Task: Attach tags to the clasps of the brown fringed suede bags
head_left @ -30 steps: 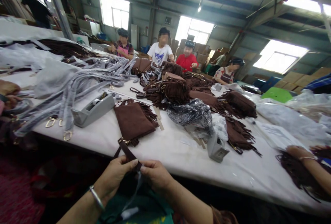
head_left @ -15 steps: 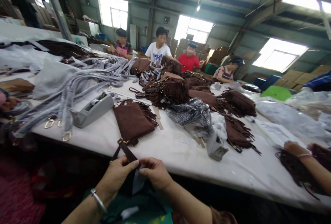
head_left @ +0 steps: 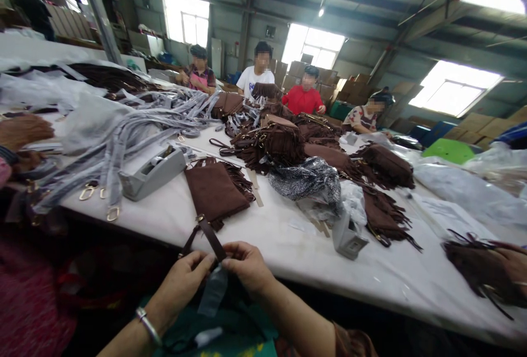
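Note:
A brown fringed bag [head_left: 218, 189] lies flat near the table's front edge. From its lower corner, a dark brown wrist strap [head_left: 212, 240] hangs in a loop on a gold-coloured clasp. My right hand [head_left: 249, 269] pinches the strap's right side between thumb and fingers. Closed around the loop's lower left is my left hand [head_left: 181, 285], thumb pressed to the fingers, with a silver bangle on its wrist. A piece of clear plastic wrap [head_left: 214, 291] dangles below my fingertips, over my green apron. Part of the loop is hidden behind my left hand.
Two grey tape dispensers [head_left: 154, 173] stand on the white table [head_left: 284, 252]. Plastic-wrapped straps [head_left: 119, 137] lie left, and a heap of brown fringed bags [head_left: 284, 140] sits behind. Crumpled patterned plastic [head_left: 307, 178] lies centre. Several people work around the table; a co-worker's hand [head_left: 513, 261] is at right.
My right hand has shifted slightly up along the strap, and more of the plastic wrap hangs below it. The view has moved a little. At right, the co-worker's arm has drawn back.

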### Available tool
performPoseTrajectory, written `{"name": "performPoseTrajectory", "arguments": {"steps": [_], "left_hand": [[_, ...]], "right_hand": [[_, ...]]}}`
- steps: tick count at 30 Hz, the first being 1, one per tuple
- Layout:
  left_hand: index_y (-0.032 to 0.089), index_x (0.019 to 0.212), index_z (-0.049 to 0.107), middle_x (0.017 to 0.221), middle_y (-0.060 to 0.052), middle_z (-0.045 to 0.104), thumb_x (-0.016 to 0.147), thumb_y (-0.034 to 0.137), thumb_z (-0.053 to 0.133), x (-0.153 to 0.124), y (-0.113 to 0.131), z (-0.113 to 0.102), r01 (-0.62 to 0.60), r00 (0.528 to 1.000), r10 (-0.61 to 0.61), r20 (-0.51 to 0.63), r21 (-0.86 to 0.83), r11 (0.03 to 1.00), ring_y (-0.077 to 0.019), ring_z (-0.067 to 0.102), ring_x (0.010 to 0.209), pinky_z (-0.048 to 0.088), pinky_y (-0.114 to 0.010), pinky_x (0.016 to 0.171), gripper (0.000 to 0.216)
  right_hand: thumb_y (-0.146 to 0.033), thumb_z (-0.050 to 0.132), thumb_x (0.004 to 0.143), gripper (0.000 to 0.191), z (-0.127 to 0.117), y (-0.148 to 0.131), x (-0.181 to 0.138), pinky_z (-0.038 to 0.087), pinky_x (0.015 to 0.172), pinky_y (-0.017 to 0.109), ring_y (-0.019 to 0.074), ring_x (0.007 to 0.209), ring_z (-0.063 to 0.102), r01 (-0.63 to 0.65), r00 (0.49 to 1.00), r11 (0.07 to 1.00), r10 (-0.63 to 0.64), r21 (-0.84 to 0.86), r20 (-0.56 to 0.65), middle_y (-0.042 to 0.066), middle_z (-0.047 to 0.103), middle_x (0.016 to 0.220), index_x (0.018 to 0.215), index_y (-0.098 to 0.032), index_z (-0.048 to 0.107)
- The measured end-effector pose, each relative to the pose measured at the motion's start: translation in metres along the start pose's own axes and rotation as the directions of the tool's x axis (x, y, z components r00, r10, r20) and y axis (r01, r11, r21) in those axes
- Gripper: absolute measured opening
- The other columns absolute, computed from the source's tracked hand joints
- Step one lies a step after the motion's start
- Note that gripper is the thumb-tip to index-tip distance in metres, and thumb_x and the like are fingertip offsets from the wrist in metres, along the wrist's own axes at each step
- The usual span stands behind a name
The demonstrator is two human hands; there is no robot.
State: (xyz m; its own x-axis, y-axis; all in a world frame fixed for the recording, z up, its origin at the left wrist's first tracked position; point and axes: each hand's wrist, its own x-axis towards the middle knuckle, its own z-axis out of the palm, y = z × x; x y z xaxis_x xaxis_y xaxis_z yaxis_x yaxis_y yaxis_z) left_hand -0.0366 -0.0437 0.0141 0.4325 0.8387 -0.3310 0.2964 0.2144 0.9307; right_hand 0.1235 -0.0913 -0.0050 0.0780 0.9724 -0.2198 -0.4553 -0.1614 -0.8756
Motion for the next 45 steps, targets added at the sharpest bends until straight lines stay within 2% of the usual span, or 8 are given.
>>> {"name": "performPoseTrajectory", "arguments": {"steps": [4,10,15,21,25,28,37,45], "left_hand": [[0.016,0.085,0.070,0.076,-0.005,0.070,0.068,0.056,0.073,-0.009,-0.010,0.004,0.095,0.995,-0.094,0.017,-0.155,0.983,-0.0208,0.063,0.071,0.050,-0.028,0.061,0.044],[0.017,0.098,0.070,0.092,-0.008,0.072,0.068,0.044,0.079,-0.020,-0.003,0.011,0.208,0.977,-0.160,0.140,-0.466,0.860,-0.0235,0.066,0.086,0.054,-0.036,0.079,0.042],[0.015,0.086,0.071,0.083,-0.006,0.071,0.063,0.041,0.083,-0.024,-0.003,0.012,0.163,0.986,-0.164,0.043,-0.505,0.848,-0.0208,0.066,0.078,0.054,-0.031,0.072,0.037],[0.015,0.090,0.073,0.081,-0.006,0.073,0.061,0.049,0.080,-0.022,-0.003,0.008,0.055,0.993,-0.091,-0.082,-0.360,0.931,-0.0251,0.068,0.078,0.054,-0.033,0.071,0.045],[0.018,0.089,0.075,0.085,-0.006,0.075,0.062,0.052,0.077,-0.024,0.002,0.007,-0.041,0.987,0.023,-0.160,-0.111,0.993,-0.0297,0.068,0.087,0.053,-0.035,0.078,0.044],[0.020,0.090,0.075,0.089,-0.005,0.076,0.067,0.049,0.073,-0.026,0.004,0.006,-0.091,0.978,0.091,-0.189,0.006,0.996,-0.0296,0.068,0.089,0.053,-0.034,0.080,0.037],[0.020,0.108,0.065,0.080,-0.002,0.071,0.071,0.050,0.070,-0.021,-0.012,-0.002,-0.128,0.930,0.158,-0.333,0.110,0.986,-0.0217,0.067,0.075,0.051,-0.028,0.069,0.048],[0.019,0.110,0.065,0.084,-0.002,0.070,0.069,0.051,0.072,-0.017,-0.015,-0.002,-0.147,0.931,0.154,-0.331,0.046,0.988,-0.0208,0.067,0.078,0.053,-0.029,0.074,0.053]], "right_hand": [[-0.019,0.078,0.059,0.033,0.004,-0.001,-0.001,0.048,0.076,0.030,0.0161,0.076,0.064,0.028,0.999,0.998,-0.026,-0.050,0.028,0.002,0.073,0.085,0.092,-0.018,0.075],[-0.019,0.080,0.056,0.034,0.014,0.012,0.002,0.047,0.068,0.026,0.0136,0.066,0.063,-0.047,0.999,0.992,0.048,0.120,0.000,0.002,0.073,0.078,0.090,-0.016,0.074],[-0.025,0.078,0.064,0.038,0.017,0.011,0.002,0.047,0.073,0.027,0.0148,0.074,0.064,-0.065,0.992,0.985,0.047,0.158,0.114,0.006,0.073,0.087,0.100,-0.016,0.073],[-0.047,0.068,0.077,0.038,0.023,-0.019,0.012,0.046,0.072,0.028,0.0161,0.073,0.061,0.002,0.977,0.978,0.042,-0.210,0.208,0.003,0.069,0.076,0.095,-0.014,0.075],[-0.040,0.071,0.073,0.026,0.031,-0.036,0.027,0.035,0.053,0.022,0.0096,0.053,0.048,0.055,0.988,0.763,0.054,-0.644,0.147,-0.003,0.057,0.054,0.069,-0.015,0.072],[-0.031,0.072,0.070,0.018,0.035,-0.042,0.038,0.029,0.048,0.021,0.0076,0.050,0.044,0.114,0.983,0.634,0.040,-0.765,0.180,-0.005,0.053,0.049,0.062,-0.016,0.069],[-0.046,0.076,0.063,0.035,0.018,-0.032,0.040,0.046,0.051,0.026,0.0126,0.045,0.056,-0.121,0.977,0.933,0.173,-0.339,0.127,-0.001,0.060,0.050,0.068,-0.014,0.063],[-0.046,0.082,0.059,0.041,0.010,-0.021,0.031,0.048,0.057,0.027,0.0131,0.050,0.059,-0.126,0.983,0.983,0.141,-0.132,0.115,0.003,0.066,0.058,0.074,-0.010,0.066]]}}
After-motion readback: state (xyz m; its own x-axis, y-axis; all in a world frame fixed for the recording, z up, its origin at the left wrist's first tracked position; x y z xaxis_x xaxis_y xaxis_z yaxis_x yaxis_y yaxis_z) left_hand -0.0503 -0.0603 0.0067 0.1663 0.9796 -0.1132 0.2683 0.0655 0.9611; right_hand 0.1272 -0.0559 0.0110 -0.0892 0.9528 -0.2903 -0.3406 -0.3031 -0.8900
